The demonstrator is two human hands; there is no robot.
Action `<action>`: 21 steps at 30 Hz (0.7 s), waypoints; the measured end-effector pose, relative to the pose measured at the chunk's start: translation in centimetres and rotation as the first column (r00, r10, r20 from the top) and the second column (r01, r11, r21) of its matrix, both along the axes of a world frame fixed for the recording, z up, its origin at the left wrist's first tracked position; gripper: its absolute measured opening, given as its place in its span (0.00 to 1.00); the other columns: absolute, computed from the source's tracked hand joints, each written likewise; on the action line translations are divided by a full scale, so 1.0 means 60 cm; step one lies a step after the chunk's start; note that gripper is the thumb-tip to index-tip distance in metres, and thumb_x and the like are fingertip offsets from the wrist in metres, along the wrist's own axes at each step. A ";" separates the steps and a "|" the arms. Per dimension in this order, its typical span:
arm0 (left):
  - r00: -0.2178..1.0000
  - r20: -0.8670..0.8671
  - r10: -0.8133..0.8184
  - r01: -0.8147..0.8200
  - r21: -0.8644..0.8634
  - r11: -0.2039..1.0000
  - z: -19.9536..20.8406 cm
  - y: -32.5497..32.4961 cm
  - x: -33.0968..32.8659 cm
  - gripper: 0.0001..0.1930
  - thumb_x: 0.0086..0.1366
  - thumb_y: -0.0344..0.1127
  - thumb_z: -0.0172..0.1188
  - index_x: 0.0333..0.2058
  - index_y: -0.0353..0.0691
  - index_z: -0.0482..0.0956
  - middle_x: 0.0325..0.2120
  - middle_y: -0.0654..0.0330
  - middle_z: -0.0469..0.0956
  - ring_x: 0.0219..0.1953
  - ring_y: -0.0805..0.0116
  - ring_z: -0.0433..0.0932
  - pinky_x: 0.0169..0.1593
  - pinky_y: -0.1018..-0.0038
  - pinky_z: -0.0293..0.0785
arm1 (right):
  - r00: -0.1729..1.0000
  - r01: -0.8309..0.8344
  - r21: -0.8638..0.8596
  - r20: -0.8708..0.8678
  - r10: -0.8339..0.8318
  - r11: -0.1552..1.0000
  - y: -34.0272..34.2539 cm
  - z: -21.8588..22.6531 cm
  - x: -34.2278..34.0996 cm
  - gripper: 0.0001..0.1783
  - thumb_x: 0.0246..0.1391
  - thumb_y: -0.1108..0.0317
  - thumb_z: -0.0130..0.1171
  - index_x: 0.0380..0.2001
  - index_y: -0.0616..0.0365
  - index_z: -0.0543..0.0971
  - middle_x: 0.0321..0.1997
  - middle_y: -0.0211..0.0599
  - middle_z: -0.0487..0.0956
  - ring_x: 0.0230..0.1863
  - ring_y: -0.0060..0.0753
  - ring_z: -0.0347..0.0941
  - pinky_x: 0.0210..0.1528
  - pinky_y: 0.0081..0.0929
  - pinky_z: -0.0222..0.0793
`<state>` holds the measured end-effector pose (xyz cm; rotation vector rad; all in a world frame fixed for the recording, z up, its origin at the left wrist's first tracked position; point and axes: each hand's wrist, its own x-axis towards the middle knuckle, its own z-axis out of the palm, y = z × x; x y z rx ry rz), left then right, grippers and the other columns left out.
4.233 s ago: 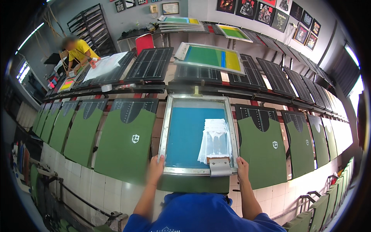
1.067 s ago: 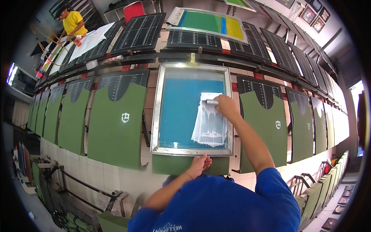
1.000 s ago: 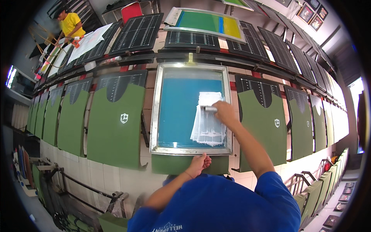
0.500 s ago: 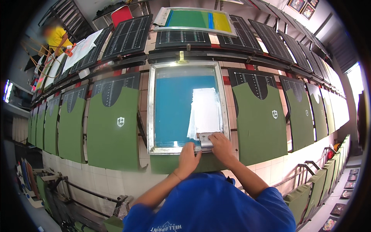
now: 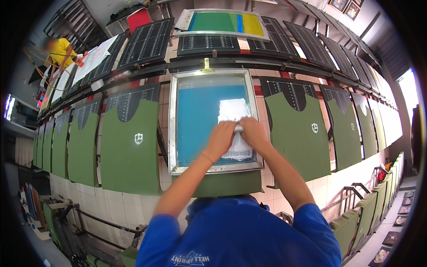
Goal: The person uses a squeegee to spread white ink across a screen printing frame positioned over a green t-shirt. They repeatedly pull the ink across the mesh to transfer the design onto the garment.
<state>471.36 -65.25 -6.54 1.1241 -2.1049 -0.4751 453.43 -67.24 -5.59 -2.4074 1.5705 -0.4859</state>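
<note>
A printing screen with a metal frame (image 5: 173, 133) and teal mesh (image 5: 195, 120) lies in front of me over a board with green fabric (image 5: 218, 184), which shows below its near edge. White ink (image 5: 232, 108) covers part of the mesh right of its middle. On this ink both hands grip a squeegee (image 5: 239, 128), whose pale handle shows between them. My left hand (image 5: 221, 139) closes round its left side, my right hand (image 5: 253, 132) round its right. The fingers hide most of the tool, and its blade edge cannot be made out.
Green shirt pieces (image 5: 129, 164) with small white emblems lie on black boards to either side. A brass-coloured clip (image 5: 206, 64) sits at the screen's far edge. Another screen (image 5: 218, 22) rests on the far row of boards. A person in yellow (image 5: 62, 50) stands at the far left.
Both hands have moved away from the screen's near edge to mid-mesh. My left hand, beside the squeegee before, now grips it with the right. The ink now shows a streaked near part.
</note>
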 end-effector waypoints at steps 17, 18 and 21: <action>1.000 -0.016 0.007 -0.006 0.097 0.995 -0.024 -0.078 0.000 0.19 0.58 0.24 0.62 0.49 0.37 0.77 0.43 0.49 0.80 0.47 0.44 0.76 0.52 0.55 0.71 | 0.995 0.056 -0.010 -0.085 -0.056 0.998 -0.058 -0.007 0.013 0.12 0.45 0.79 0.59 0.34 0.55 0.84 0.40 0.41 0.81 0.43 0.47 0.78 0.46 0.43 0.76; 1.000 -0.025 -0.004 0.006 0.086 0.996 -0.012 -0.071 0.004 0.19 0.58 0.24 0.62 0.49 0.37 0.77 0.43 0.49 0.80 0.47 0.44 0.76 0.52 0.55 0.71 | 0.993 0.054 0.007 -0.103 -0.053 0.999 -0.063 0.008 0.015 0.12 0.45 0.79 0.59 0.33 0.55 0.84 0.40 0.41 0.81 0.43 0.47 0.78 0.46 0.43 0.76; 0.995 -0.093 -0.033 0.037 0.044 0.998 0.009 0.003 0.005 0.20 0.58 0.23 0.62 0.51 0.36 0.76 0.44 0.47 0.79 0.48 0.44 0.75 0.53 0.55 0.71 | 1.000 0.025 -0.048 -0.001 -0.025 0.999 0.016 0.018 0.010 0.13 0.45 0.80 0.57 0.36 0.57 0.83 0.41 0.42 0.81 0.46 0.48 0.77 0.47 0.43 0.76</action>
